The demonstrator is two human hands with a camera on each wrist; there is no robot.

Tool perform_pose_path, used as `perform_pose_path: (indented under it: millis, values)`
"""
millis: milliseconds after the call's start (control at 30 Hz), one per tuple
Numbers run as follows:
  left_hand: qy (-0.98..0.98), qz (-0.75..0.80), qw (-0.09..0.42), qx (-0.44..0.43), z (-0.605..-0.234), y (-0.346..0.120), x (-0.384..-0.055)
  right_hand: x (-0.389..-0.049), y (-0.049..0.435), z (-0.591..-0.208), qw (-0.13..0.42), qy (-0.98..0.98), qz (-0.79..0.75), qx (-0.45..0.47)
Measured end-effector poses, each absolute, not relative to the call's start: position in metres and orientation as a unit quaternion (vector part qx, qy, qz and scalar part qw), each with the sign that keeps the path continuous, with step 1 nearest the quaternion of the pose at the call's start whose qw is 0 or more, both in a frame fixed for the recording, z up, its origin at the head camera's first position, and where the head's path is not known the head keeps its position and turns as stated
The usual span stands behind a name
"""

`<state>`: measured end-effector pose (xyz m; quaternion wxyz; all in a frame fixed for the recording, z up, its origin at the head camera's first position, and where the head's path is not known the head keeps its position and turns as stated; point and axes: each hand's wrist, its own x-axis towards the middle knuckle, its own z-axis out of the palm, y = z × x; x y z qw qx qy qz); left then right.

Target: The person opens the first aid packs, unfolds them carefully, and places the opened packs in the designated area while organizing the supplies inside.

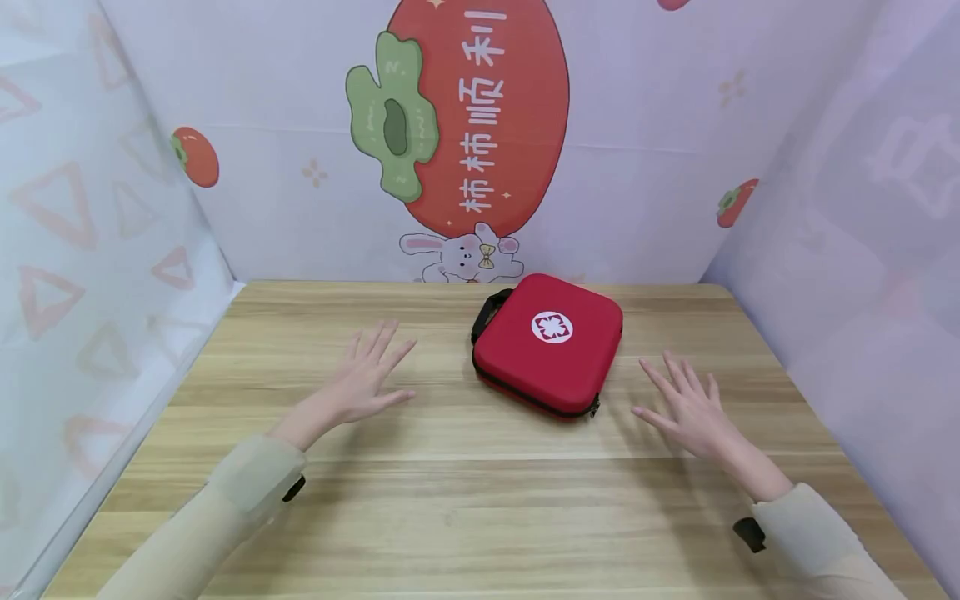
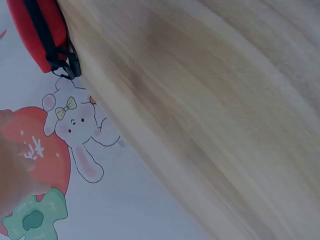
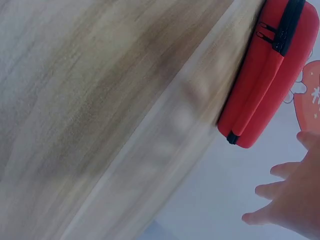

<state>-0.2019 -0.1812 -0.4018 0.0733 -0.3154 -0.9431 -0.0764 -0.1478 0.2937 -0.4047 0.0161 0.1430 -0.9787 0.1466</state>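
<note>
A red zippered first-aid case (image 1: 551,354) lies flat on the wooden table, its white round emblem facing up and a black carry handle (image 1: 491,312) at its left side. To the left of the case, my left hand (image 1: 363,379) hovers over the table with fingers spread, holding nothing. On the other side, my right hand (image 1: 690,408) is also spread and apart from the case. The right wrist view shows the case's zipper pulls (image 3: 265,31) on its side, with the zipper looking closed. Only part of the left hand (image 2: 17,175) shows in the left wrist view.
The wooden table (image 1: 450,517) meets a printed cloth backdrop (image 1: 300,225) behind the case, with a persimmon and a rabbit on it. Cloth walls (image 1: 97,250) stand at the left and right edges of the table.
</note>
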Motion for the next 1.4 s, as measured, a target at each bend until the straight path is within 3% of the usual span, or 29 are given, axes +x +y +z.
perform_pose_path:
  millis: [667, 1000, 1400]
  values:
    - [-0.905, -0.107, 0.08, -0.405, -0.394, -0.109, -0.242, -0.151, 0.283, -0.417, -0.004, -0.938, 0.321, 0.132]
    - [-0.907, -0.113, 0.035, -0.404, -0.396, -0.074, -0.25, -0.15, 0.269, -0.425, 0.008, -0.905, 0.404, 0.133]
    - [-0.914, -0.118, -0.036, -0.386, -0.405, -0.047, -0.257, -0.155, 0.256, -0.432, -0.045, -0.86, 0.482, 0.162]
